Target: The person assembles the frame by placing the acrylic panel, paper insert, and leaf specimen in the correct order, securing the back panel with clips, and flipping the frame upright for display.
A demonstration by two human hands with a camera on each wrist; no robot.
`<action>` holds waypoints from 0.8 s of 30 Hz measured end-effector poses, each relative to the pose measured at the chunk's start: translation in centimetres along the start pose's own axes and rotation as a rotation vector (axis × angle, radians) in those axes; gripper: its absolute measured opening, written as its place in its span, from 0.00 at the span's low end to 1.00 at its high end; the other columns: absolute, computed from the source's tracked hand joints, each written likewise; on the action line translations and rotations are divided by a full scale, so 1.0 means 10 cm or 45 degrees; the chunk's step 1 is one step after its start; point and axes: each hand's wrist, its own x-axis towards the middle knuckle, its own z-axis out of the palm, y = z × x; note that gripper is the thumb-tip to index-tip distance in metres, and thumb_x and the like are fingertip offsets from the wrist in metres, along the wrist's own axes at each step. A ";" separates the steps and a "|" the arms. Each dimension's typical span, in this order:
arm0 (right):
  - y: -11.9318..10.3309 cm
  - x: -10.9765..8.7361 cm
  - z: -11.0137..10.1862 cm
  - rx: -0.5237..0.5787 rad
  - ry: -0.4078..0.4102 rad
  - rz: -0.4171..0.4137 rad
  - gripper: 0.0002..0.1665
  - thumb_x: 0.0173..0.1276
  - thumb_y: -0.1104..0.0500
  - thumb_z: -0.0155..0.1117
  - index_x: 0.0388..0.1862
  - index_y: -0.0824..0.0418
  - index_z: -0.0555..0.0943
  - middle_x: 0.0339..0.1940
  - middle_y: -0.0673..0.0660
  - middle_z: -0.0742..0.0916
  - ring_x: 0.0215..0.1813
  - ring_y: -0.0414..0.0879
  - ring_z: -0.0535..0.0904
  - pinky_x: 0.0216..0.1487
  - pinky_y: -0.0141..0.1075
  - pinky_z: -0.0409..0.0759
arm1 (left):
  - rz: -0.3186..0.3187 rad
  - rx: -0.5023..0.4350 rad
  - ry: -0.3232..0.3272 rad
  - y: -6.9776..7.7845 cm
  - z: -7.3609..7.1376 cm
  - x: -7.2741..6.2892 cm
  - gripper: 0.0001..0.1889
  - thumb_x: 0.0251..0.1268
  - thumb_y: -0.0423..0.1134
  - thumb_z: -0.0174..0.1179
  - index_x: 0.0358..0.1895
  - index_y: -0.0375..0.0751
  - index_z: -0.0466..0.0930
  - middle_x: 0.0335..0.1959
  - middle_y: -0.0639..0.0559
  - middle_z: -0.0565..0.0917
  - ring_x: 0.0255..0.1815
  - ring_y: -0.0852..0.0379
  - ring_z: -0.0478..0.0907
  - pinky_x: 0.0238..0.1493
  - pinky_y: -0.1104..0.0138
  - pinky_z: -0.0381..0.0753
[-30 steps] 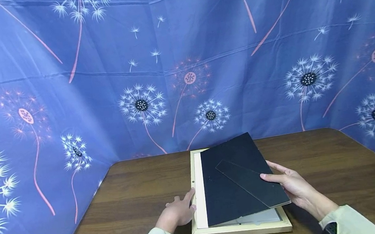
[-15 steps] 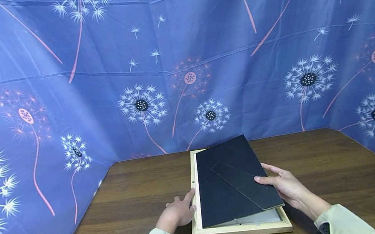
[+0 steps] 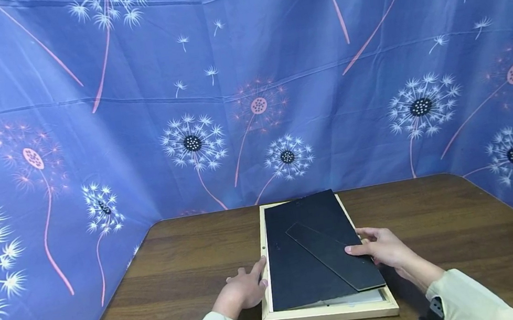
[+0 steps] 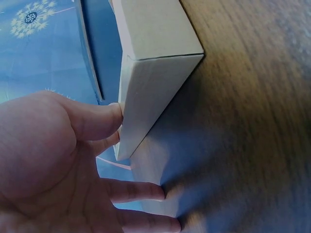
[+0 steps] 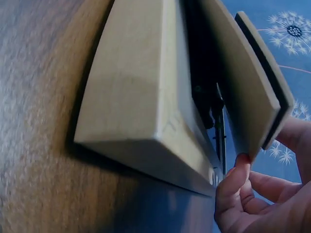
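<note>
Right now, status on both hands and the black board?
Left hand touching left side of frame. Right hand pinching right edge of black board. Board tilted, right side raised. Fingers beneath it, likely blocking it lying flat.

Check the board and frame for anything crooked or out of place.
The black board sits askew over the wooden frame: the right grip holds its right side up, leaving a gap, and its near edge slants against the frame's. It isn't seated flat. Nothing looks spilled.
</note>
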 end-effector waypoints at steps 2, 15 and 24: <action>-0.01 0.01 0.01 -0.064 -0.008 0.000 0.48 0.65 0.50 0.73 0.72 0.78 0.64 0.63 0.78 0.77 0.54 0.62 0.80 0.42 0.42 0.82 | -0.006 -0.002 0.001 0.00 0.00 0.00 0.26 0.77 0.41 0.52 0.75 0.43 0.66 0.65 0.15 0.66 0.60 0.09 0.64 0.61 0.27 0.65; 0.00 0.01 0.10 -0.293 0.075 -0.062 0.45 0.62 0.53 0.76 0.67 0.81 0.70 0.25 0.50 0.74 0.31 0.45 0.69 0.34 0.37 0.67 | -0.023 0.007 -0.015 0.02 -0.01 0.00 0.26 0.78 0.41 0.52 0.75 0.43 0.66 0.65 0.16 0.66 0.61 0.09 0.63 0.61 0.27 0.65; -0.03 0.05 0.16 -0.657 0.120 -0.295 0.33 0.57 0.56 0.79 0.58 0.73 0.81 0.33 0.53 0.82 0.35 0.47 0.76 0.35 0.42 0.76 | -0.019 0.039 -0.006 0.03 0.00 0.00 0.26 0.78 0.42 0.53 0.75 0.44 0.66 0.65 0.16 0.67 0.60 0.09 0.64 0.60 0.28 0.67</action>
